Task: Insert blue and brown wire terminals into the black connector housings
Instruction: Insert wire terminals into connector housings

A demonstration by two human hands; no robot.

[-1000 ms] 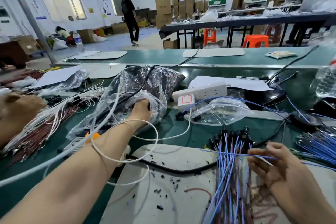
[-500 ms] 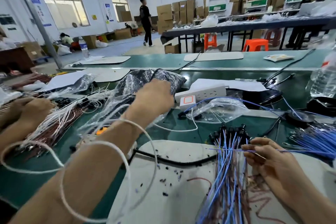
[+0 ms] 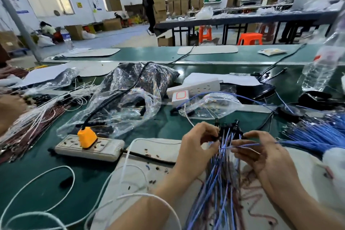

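green table (image 3: 46, 173) is carrying a white mat (image 3: 164, 147), and at the mat's far edge the black housings (image 3: 228, 130) are sitting in a tight cluster between the two hands. left hand (image 3: 196, 147) is curling its fingers (image 3: 214, 136) round the near side of that cluster, seemingly pinching one housing, though the piece itself is barely showing. right hand (image 3: 261, 153) is pinching a single blue wire (image 3: 248, 144) between thumb and fingertips, its end pointing at the housings and, as far as i can judge, not yet seated.

pushed at an angle, that end could be bending or missing its slot. the crowd of wires in front is hiding the openings, so it could be going into the wrong hole. a snag in the loose strands could be dragging a housing out of the pinch.

the housings are looking small and dark. blue and brown wires (image 3: 218, 183) are trailing from them toward the person, thin and limp. further right a heap of blue wires (image 3: 313, 134) is lying; to the left, a power strip (image 3: 89, 147) and a clear plastic bag (image 3: 127, 102).
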